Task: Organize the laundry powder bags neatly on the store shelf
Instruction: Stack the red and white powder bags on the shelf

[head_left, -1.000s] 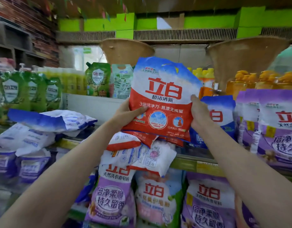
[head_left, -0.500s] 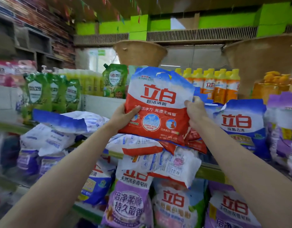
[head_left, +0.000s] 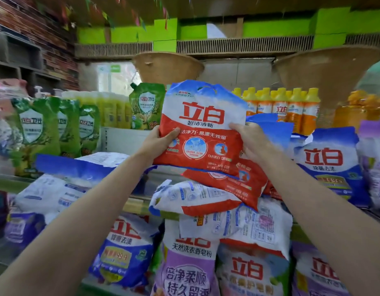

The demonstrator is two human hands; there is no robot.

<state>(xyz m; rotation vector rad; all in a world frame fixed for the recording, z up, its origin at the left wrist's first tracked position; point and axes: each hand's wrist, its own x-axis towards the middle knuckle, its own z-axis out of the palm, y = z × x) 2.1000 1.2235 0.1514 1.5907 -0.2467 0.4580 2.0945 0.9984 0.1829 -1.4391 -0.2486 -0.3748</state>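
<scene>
Red laundry powder bag held upright over the heaped shelf

The left hand (head_left: 158,144) and right hand (head_left: 247,142) pinch the red bag (head_left: 203,129) at its lower side edges, thumbs on the front, above toppled bags (head_left: 206,199) on the shelf (head_left: 137,205). It looks soft, slumping and fairly heavy with slick film; gripping low on both sides, near the powder's bulk, seems safest

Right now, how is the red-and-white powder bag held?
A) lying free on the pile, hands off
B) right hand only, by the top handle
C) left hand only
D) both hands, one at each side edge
D: the left hand and the right hand each grip a side edge of the red-and-white powder bag, upright above the pile of bags.
</scene>
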